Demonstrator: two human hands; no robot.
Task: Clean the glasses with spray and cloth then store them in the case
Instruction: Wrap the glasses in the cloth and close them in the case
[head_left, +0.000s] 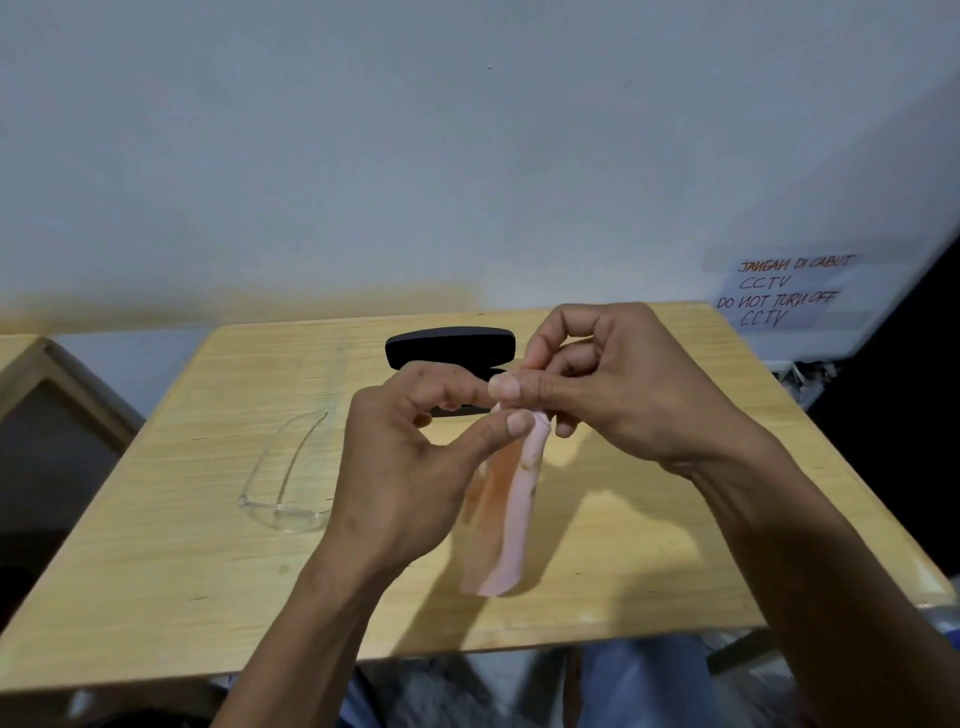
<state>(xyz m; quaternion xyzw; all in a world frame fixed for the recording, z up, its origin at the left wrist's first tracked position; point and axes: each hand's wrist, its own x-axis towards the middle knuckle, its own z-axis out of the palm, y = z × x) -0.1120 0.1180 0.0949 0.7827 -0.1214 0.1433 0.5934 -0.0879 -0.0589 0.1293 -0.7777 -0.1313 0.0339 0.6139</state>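
**Op:** Pale wall (363, 156) behind, wooden table (182, 545) below it, and at far left I see the corner of a second table (31, 358).

**Desk:** Where are the glasses?

**Op:** Clear glasses (283, 483) lie on the table at left, arms folded, touched by neither hand. They sit just left of the left hand (410, 457).

**Desk:** And that hand?

**Op:** Raised over the middle of the table, thumb and fingers curled in, thumb tip pressed against the top of a pink cloth (506, 514). I read it as pinching the cloth.

**Desk:** The cloth itself?

**Op:** Hanging down as a folded strip from both hands, lower end close over the table. Behind the hands I see a black case (449, 345), lid raised a little, partly hidden by fingers.

**Desk:** Right side?

**Op:** Right hand (618, 379) pinches the cloth's top between thumb and forefinger, other fingers curled. Farther right, a handwritten note (779, 291) on the wall mentions CCTV.
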